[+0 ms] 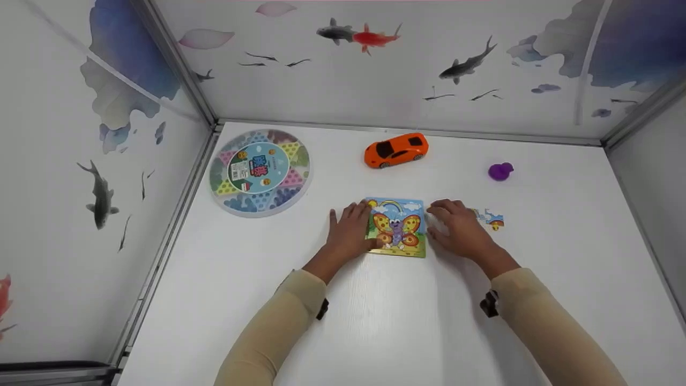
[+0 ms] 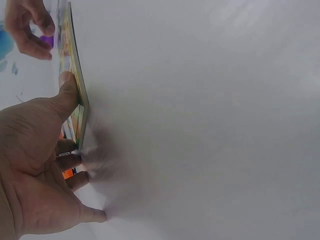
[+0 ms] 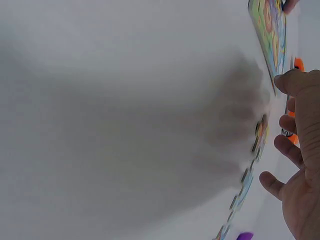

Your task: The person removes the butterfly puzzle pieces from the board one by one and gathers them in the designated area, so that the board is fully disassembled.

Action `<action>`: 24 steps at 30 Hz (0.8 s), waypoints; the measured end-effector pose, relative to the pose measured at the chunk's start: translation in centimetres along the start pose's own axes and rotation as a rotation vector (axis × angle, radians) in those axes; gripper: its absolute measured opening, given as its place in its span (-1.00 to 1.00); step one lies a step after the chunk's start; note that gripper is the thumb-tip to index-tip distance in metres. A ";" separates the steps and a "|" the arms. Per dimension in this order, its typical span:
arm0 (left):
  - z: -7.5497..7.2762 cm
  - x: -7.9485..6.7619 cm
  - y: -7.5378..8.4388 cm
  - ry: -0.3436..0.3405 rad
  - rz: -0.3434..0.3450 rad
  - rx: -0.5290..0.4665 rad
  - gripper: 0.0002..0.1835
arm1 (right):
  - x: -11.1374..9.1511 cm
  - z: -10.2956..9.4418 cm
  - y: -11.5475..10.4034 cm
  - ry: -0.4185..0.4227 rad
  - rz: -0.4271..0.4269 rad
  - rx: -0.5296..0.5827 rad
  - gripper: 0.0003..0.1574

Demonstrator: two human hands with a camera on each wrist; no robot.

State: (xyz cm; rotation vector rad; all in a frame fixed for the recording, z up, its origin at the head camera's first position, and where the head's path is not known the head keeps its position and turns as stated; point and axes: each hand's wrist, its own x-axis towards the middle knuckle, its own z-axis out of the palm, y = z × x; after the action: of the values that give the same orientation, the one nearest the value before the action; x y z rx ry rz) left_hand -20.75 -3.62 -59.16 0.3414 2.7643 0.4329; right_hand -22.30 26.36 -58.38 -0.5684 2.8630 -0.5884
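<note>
A square butterfly jigsaw puzzle (image 1: 397,228) lies flat on the white table. My left hand (image 1: 349,231) rests at its left side, the thumb laid on the puzzle's front left part and the fingers spread along the left edge. In the left wrist view, the thumb of the left hand (image 2: 37,160) presses the puzzle's face (image 2: 75,120), and the little finger reaches down to the table. My right hand (image 1: 459,228) hovers just off the puzzle's right edge, fingers loosely bent and holding nothing. Loose jigsaw pieces (image 1: 494,220) lie beside it, partly hidden by that hand.
Behind the puzzle stands an orange toy car (image 1: 396,150). A purple rubber duck (image 1: 500,171) sits at the back right. The round Chinese checkers box (image 1: 260,172) lies at the back left. Printed wall panels (image 1: 343,80) enclose the table's back and sides.
</note>
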 end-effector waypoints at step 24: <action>-0.4 -0.1 0.0 0.012 -0.002 -0.005 0.09 | 4.1 4.4 -8.7 -0.058 -0.138 -0.121 -0.42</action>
State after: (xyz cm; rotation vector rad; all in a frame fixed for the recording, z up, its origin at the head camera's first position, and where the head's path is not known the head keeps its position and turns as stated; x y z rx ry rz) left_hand -20.83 -3.76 -58.81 0.3357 2.7742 0.4420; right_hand -22.17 15.80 -59.21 -0.7940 2.8348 -0.4133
